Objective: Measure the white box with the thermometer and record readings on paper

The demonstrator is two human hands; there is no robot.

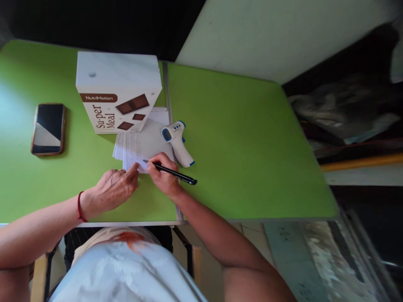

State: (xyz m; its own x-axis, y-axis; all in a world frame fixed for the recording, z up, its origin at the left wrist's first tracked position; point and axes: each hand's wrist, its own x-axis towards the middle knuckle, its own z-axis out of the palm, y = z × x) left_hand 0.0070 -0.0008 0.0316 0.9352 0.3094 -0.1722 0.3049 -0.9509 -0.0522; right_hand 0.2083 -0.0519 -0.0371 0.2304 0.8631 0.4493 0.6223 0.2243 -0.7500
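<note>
Right hand (164, 175) grips the pen (170, 171) — papers (154, 138) beneath and beyond it.

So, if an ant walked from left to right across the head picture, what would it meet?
Phone → red bracelet → left hand → right hand, which holds the pen.

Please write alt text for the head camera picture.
A person's right hand holds a black pen over papers on a green table, the left hand at their near edge. Nearby are a NutriMotion box, white thermometer gun and phone.
</note>
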